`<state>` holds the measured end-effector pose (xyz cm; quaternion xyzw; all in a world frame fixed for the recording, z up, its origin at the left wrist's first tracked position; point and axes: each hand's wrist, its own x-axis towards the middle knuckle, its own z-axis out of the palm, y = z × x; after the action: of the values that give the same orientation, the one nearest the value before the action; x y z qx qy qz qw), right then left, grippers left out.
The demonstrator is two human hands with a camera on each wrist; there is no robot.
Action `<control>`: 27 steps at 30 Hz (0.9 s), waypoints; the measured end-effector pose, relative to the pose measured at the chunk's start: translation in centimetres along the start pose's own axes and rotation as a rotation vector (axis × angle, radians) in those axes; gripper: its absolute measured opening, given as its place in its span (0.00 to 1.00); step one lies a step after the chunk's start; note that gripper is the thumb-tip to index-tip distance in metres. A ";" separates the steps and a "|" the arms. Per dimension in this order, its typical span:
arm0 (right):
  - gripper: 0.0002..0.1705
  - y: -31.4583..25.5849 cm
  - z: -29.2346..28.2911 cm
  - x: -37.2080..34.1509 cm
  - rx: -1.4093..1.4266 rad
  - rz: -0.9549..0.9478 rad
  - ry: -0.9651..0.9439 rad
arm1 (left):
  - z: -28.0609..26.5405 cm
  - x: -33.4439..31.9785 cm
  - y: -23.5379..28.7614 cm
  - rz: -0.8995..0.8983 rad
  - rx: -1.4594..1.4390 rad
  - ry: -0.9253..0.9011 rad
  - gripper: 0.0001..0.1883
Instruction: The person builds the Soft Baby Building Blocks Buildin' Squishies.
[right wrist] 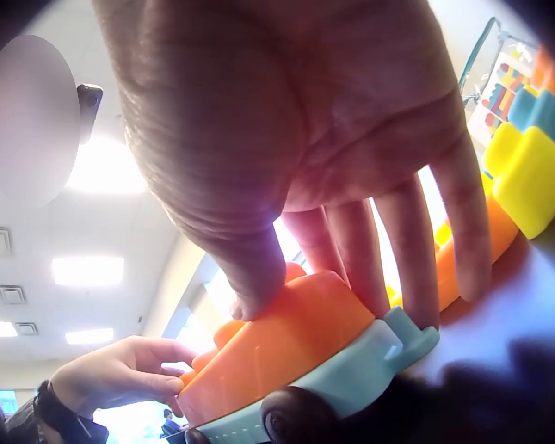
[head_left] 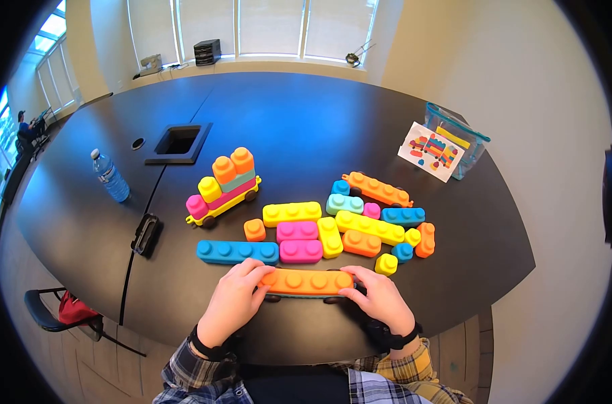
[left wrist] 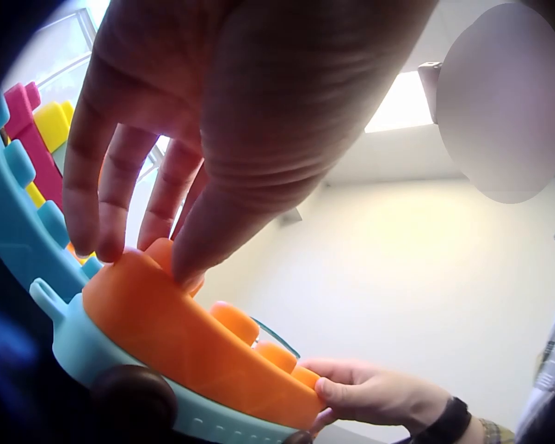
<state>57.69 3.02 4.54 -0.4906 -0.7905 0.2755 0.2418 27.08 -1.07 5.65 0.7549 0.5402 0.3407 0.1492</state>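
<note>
A long orange block sits on top of a light blue wheeled base with dark wheels, at the table's near side. My left hand grips the block's left end, thumb on the near side and fingers over the far side. At the right end my right hand holds the same block between thumb and fingers. In the right wrist view the base's light blue hitch sticks out beneath the fingers. Just beyond the left hand lies a long blue block.
Loose blocks, including a long yellow block and a pink block, lie beyond the hands. A stacked yellow wagon stands back left, near a water bottle. A picture card leans on a clear bag at right.
</note>
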 end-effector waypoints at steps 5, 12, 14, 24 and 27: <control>0.26 0.1 0.0 0.0 -0.019 -0.003 0.000 | -0.1 0.0 0.1 -0.001 -0.002 -0.007 0.15; 0.26 0.0 -0.1 0.1 -0.034 0.004 -0.011 | 0.1 0.0 0.0 -0.010 -0.013 -0.011 0.15; 0.26 0.0 -0.1 0.1 -0.028 0.014 -0.016 | 0.1 0.0 0.1 -0.011 -0.010 -0.011 0.15; 0.26 0.1 -0.2 0.1 -0.048 0.017 -0.016 | 0.3 0.0 0.3 -0.006 0.000 0.005 0.15; 0.26 0.1 -0.2 0.0 -0.070 0.004 -0.012 | 0.2 0.0 0.3 0.006 0.007 -0.014 0.16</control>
<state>57.89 3.13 4.59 -0.4988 -0.8000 0.2513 0.2193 27.42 -1.22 5.73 0.7594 0.5381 0.3339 0.1493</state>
